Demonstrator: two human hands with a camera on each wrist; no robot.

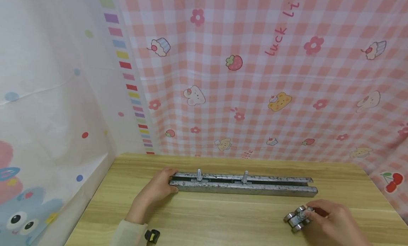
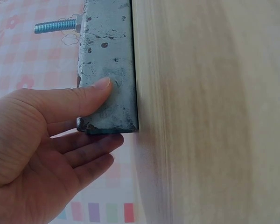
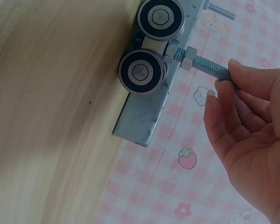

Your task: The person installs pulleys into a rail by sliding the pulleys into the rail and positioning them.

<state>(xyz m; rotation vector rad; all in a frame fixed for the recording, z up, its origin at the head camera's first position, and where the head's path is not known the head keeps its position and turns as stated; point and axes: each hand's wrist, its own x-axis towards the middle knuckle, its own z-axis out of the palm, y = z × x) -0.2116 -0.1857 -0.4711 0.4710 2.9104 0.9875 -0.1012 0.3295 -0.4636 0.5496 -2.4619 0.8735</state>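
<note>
A long grey steel channel rail [image 1: 245, 189] with a slot along its top lies on the wooden table. Two threaded bolts, one on the left [image 1: 199, 175] and one nearer the middle [image 1: 245, 177], stand up from the slot. My left hand [image 1: 159, 186] grips the rail's left end, its thumb on the near side wall; the other fingers are partly hidden behind the end. In front of the rail's right end, my right hand [image 1: 334, 219] pinches the threaded bolt [image 3: 210, 66] of a roller trolley [image 1: 298, 219]. Nuts sit on that bolt, and the trolley's wheels [image 3: 140, 72] face the table side.
The wooden table top [image 1: 207, 217] spreads out in front of the rail. A pink checked cloth [image 1: 223, 97] hangs behind it, and a white printed sheet [image 1: 57, 97] hangs at the left. A small black object [image 1: 152, 236] is beside the left sleeve.
</note>
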